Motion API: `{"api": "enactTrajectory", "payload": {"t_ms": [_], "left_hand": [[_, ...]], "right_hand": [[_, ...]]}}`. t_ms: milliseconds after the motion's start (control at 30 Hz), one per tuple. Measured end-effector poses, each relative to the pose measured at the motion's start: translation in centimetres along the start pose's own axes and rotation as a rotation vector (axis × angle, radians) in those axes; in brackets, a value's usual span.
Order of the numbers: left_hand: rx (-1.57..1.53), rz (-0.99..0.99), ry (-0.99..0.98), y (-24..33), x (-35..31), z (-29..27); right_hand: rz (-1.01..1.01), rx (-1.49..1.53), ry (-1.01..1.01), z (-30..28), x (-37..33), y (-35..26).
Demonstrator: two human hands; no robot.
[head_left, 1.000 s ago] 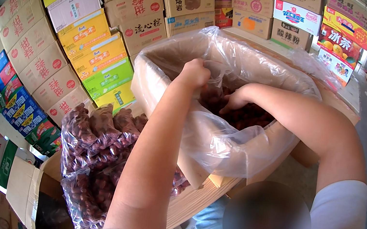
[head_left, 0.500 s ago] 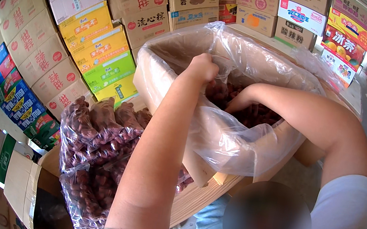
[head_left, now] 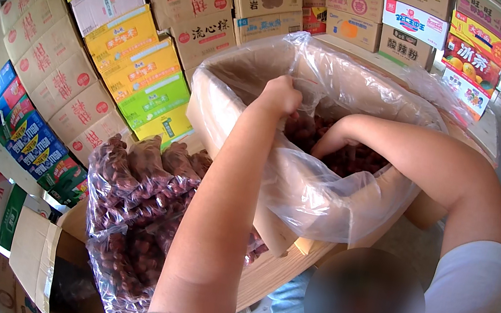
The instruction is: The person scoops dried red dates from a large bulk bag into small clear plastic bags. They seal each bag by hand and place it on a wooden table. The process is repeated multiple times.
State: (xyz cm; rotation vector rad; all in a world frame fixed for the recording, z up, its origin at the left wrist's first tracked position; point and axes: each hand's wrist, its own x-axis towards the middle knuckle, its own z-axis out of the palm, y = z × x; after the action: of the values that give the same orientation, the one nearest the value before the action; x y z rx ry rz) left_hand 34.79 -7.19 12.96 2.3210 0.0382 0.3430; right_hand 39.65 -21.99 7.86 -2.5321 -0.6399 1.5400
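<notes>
A large cardboard box (head_left: 208,109), lined with a clear plastic liner (head_left: 328,210), stands in front of me with dark red dates (head_left: 360,162) in its bottom. Over the box, my left hand (head_left: 283,94) is closed in a fist, gripping the edge of a clear plastic bag (head_left: 309,100) that hangs down inside. Beside that bag my right hand (head_left: 337,135) reaches in from the right and touches the dates. Its fingertips are hidden among them. To the left of my left forearm lie several clear bags of dates (head_left: 138,224), piled together.
The box stands on a wooden table (head_left: 283,276). Stacked cartons (head_left: 62,83) line the left side, and more cartons (head_left: 350,6) stand at the back. An open cardboard box (head_left: 34,259) sits at the lower left. Loose clear plastic (head_left: 439,96) lies behind the lined box.
The whole view has shifted slightly to the right. Both hands keep nearly the same places, the left at the bag and the right down at the dates.
</notes>
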Motion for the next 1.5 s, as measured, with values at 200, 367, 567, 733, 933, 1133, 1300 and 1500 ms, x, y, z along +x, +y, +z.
{"api": "enactTrajectory", "payload": {"t_ms": [200, 367, 567, 733, 933, 1133, 1300, 1500], "left_hand": [[0.01, -0.018, -0.034, 0.0, 0.1, -0.1], [-0.007, -0.02, -0.054, -0.1, 0.1, -0.3], [0.01, -0.042, -0.059, 0.3, -0.1, -0.3], [0.028, -0.039, -0.043, 0.5, -0.3, -0.2], [0.024, -0.045, -0.042, 0.3, -0.2, -0.2], [0.042, -0.04, -0.043, 0.1, 0.0, -0.1], [0.037, -0.052, -0.042, 0.4, -0.3, -0.2], [0.038, -0.049, -0.093, -0.1, 0.6, 0.1]], "right_hand": [[-0.066, 0.191, -0.008, 0.8, -1.1, 0.2], [-0.113, 0.241, -0.132, 0.9, -2.1, -0.3], [-0.166, 0.147, -0.109, 0.7, -0.7, 0.2], [-0.317, 0.161, -0.197, 0.6, -0.6, 0.7], [-0.511, 0.164, -0.366, 1.2, -2.6, 0.1], [-0.499, 0.03, -0.337, 1.1, -3.0, -0.2], [-0.539, -0.041, -0.318, 1.4, -1.4, -0.1], [-0.452, -0.068, -0.361, 1.5, -2.6, -0.7]]}}
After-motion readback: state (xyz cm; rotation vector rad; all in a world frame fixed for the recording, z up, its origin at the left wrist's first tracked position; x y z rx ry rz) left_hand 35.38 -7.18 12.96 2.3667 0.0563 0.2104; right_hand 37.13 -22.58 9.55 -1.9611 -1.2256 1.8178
